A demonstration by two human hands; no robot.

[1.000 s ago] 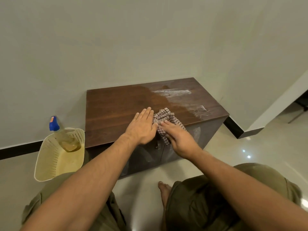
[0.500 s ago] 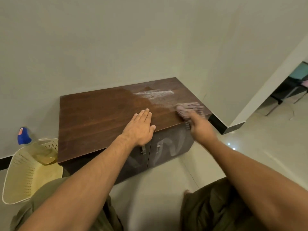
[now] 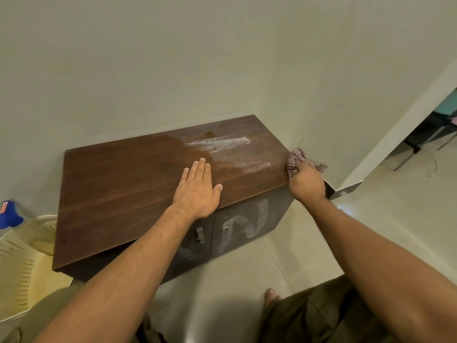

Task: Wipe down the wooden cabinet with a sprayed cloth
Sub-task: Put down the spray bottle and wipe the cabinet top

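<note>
bare forearms point(image 3: 138, 263); olive-green trousers point(image 3: 321, 320); one bare foot point(image 3: 270, 297).

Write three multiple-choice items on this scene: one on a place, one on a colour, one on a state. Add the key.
1. Where is the checked cloth?
A. in the basket
B. on the floor
C. at the right end of the cabinet

2. What colour is the head of the spray bottle?
A. blue
B. green
C. black

3. How does the left hand lie?
A. gripping a door handle
B. flat on the cabinet top
C. holding the bottle

Key:
1 C, the right hand grips it at the top's right edge.
2 A, the trigger head is blue.
3 B, its fingers lie straight on the wood.
</note>
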